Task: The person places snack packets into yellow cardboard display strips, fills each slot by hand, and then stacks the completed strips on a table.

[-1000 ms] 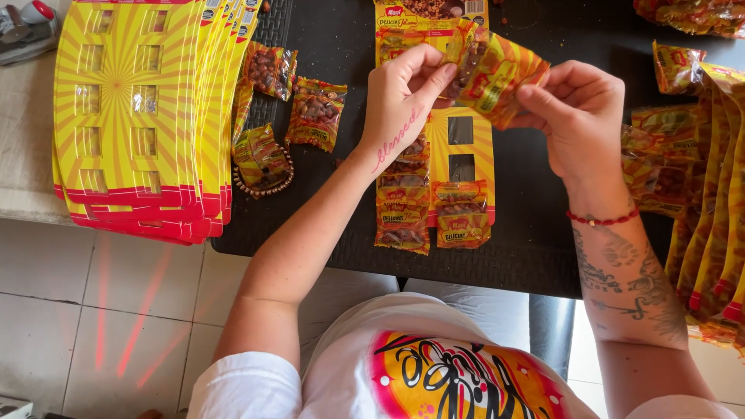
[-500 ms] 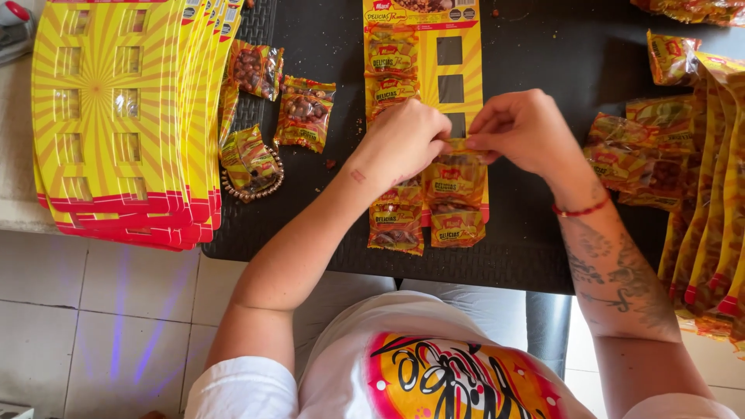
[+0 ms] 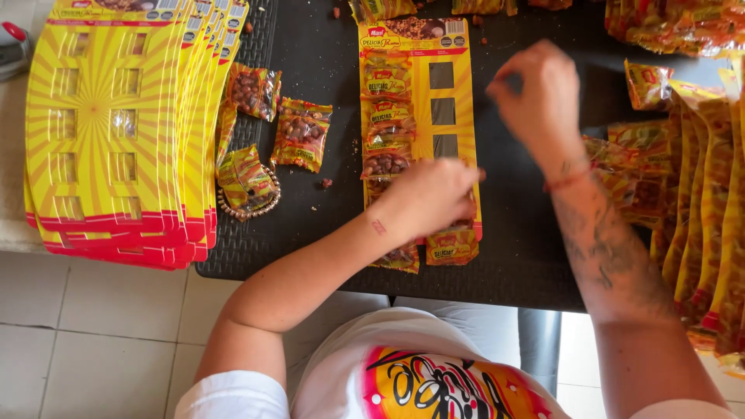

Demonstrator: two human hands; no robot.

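Display card (image 3: 458, 85), yellow with snack packets, lies under the left hand (image 3: 431, 198), pressed flat on its lower packets; right hand (image 3: 535, 93), blurred, grip unclear, hovers beyond; easing pressure could let packets slip from their slots

Bright, even daylight, soft shadows, glossy glare on packets (image 3: 301, 133), perhaps motion blur on the right hand (image 3: 535, 97).

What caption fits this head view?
Left hand presses snack packets onto a yellow display card on a black table; right hand lifts away, blurred.
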